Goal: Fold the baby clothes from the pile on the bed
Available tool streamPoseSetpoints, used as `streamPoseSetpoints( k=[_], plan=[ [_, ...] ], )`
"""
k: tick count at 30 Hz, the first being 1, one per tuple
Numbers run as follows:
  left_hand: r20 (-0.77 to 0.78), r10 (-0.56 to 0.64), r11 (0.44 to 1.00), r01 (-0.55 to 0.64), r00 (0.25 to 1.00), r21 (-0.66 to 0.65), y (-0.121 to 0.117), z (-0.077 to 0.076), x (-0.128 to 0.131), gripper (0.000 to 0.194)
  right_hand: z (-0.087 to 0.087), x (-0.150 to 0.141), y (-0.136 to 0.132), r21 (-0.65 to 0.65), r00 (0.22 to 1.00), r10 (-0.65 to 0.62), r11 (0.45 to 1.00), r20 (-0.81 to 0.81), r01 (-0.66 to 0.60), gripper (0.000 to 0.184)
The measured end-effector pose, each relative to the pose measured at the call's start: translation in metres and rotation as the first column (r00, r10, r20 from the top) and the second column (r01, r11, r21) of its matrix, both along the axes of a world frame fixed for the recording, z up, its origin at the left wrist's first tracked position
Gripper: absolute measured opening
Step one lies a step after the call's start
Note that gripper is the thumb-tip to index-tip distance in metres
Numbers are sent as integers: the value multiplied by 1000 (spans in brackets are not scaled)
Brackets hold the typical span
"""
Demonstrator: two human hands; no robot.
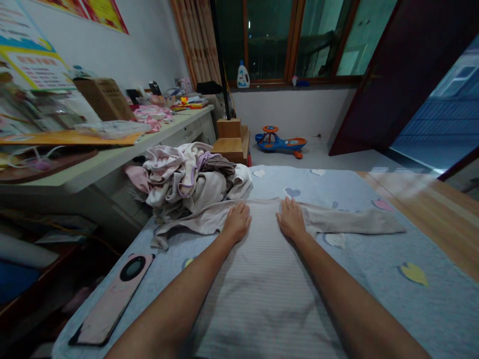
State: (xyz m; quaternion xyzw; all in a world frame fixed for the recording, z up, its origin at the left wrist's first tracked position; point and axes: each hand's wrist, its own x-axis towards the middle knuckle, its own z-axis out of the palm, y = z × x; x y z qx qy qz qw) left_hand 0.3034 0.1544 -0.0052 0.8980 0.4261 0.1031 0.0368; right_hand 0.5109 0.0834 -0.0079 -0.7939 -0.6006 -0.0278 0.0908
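A light grey, finely striped long-sleeved shirt [264,254] lies spread on the bed, its neckline at the far end. My left hand [237,222] rests flat on its left shoulder, fingers stretched out. On the right shoulder lies my right hand [291,218], also flat with fingers extended. The right sleeve reaches straight out to the side, while the left sleeve is crumpled and runs along the foot of a clothes pile [190,179]. Neither hand grips the cloth. The shirt's lower end is partly hidden by my forearms and the frame's bottom edge.
A phone [116,299] in a pink case lies on the blue heart-patterned bedsheet [374,289]. To the left stands a cluttered desk [157,137]. Beyond the bed are a wooden step-shaped piece [230,144] and a ride-on toy car [280,143]. A detergent bottle [243,76] stands on the windowsill.
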Motion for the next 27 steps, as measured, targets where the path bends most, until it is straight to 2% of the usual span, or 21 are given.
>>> streamPoseSetpoints(
  k=[4,6,14,17,19,21,23,25,27],
  plan=[
    [-31,-99,994,97,995,-55,-33,-2,-11,53,-2,-31,-29,-24,964,262,965,-38,-263,60],
    [-60,-112,992,108,992,-68,-43,-4,-21,56,-4,-34,-41,-45,947,316,947,-51,-318,59],
    [-124,-18,999,13,992,-35,-39,-2,-66,62,-4,17,-62,-52,994,106,993,15,-106,62],
    [-148,66,998,-68,987,-12,-54,5,-67,56,-2,14,-70,-85,999,41,996,22,-39,60],
    [-141,43,999,-43,989,5,-72,9,-63,50,0,0,-77,-108,1000,-5,994,13,6,59],
    [-115,-72,997,69,991,-25,-92,10,-57,49,2,-18,-85,-108,999,37,993,-13,-39,59],
    [-89,-161,985,154,983,-80,-108,7,-54,51,2,-33,-94,-91,987,155,983,-40,-158,58],
    [-78,-179,980,172,981,-96,-117,2,-56,57,2,-39,-101,-74,969,243,966,-50,-246,57],
    [-84,-163,984,156,983,-81,-119,-1,-63,61,0,-36,-106,-65,967,254,965,-38,-256,58]
  ],
)
